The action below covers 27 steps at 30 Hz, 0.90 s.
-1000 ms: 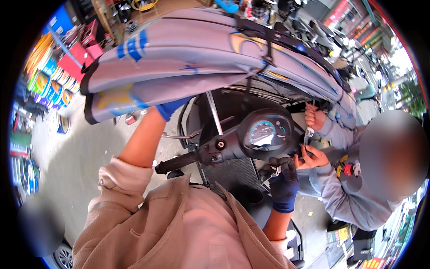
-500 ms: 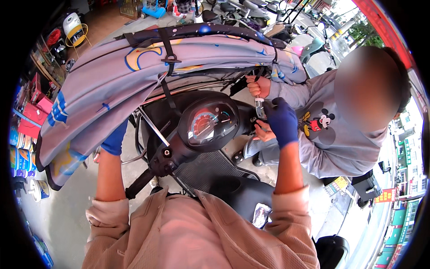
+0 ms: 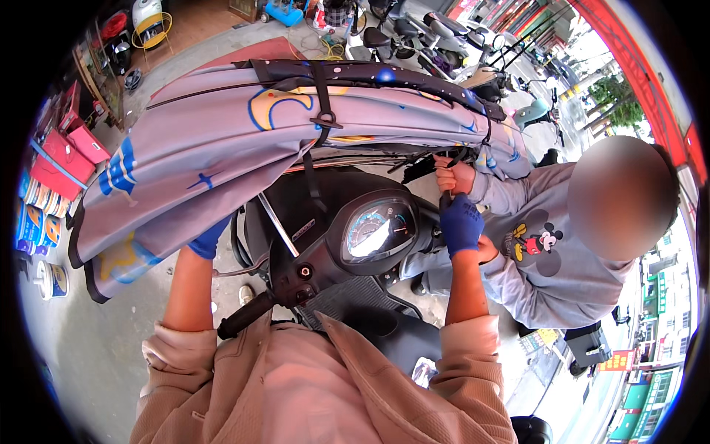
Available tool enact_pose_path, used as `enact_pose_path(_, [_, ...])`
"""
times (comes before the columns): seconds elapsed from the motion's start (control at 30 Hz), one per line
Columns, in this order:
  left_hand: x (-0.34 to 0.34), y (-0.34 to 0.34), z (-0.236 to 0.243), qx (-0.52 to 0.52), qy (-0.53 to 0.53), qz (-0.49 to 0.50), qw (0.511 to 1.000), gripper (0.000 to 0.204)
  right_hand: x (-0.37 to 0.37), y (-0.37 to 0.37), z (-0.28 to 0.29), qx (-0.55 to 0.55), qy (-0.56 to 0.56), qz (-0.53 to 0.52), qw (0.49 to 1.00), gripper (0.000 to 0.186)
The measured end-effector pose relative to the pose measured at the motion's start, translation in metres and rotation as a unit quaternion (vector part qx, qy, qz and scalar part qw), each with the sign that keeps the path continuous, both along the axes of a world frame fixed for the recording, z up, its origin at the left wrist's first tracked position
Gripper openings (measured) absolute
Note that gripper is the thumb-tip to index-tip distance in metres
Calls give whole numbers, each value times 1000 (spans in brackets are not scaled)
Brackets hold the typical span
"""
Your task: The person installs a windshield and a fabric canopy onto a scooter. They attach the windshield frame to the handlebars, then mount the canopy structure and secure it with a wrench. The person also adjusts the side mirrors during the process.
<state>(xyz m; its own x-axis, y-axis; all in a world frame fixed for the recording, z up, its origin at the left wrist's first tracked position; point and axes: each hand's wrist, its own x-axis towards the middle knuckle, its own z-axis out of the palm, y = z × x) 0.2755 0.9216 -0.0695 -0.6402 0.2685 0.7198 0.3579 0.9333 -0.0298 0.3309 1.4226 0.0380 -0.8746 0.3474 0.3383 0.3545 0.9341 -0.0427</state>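
A black scooter with a round-edged dashboard (image 3: 376, 229) stands before me. Over its front lies a bundled grey canopy (image 3: 214, 126) patterned with moons, tied by a black strap (image 3: 323, 103). My left hand (image 3: 210, 240), in a blue glove, reaches beneath the canopy's near edge; the cloth hides its fingers. Gloved in blue too, my right hand (image 3: 464, 222) is closed by the right handlebar, and what it grips is hidden. Just above it is a co-worker's closed hand (image 3: 455, 175); the same person's other hand (image 3: 487, 250) is partly behind my right hand.
The co-worker in a grey sweatshirt (image 3: 562, 251) stands close at the right. The left handlebar grip (image 3: 246, 316) points toward me. Red boxes (image 3: 63, 166) and a white bucket (image 3: 52, 280) are at the left. Parked scooters (image 3: 436, 48) line the back.
My view has shifted, so the scooter and canopy appear farther right. My right hand has closed and sits lower against the handlebar area. The clear tool-like piece beside the co-worker's hand no longer shows.
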Motion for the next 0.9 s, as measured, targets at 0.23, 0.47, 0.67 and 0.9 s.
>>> enact_pose_path(0.23, [-17, -26, 4, -467, 183, 341, 795, 59, 23, 62, -40, -429, 85, 195, 878, 27])
enact_pose_path(0.47, [7, 10, 62, 74, 70, -87, 991, 46, 38, 49, -2, 32, 88, 255, 962, 11])
enact_pose_path(0.67, [2, 44, 85, 318, -37, -207, 925, 51, 112, 30, 1, -78, 5, 198, 977, 16])
enact_pose_path(0.9, [-38, 55, 91, 495, -190, -272, 803, 48, 199, -18, -22, -588, -10, -37, 808, 25])
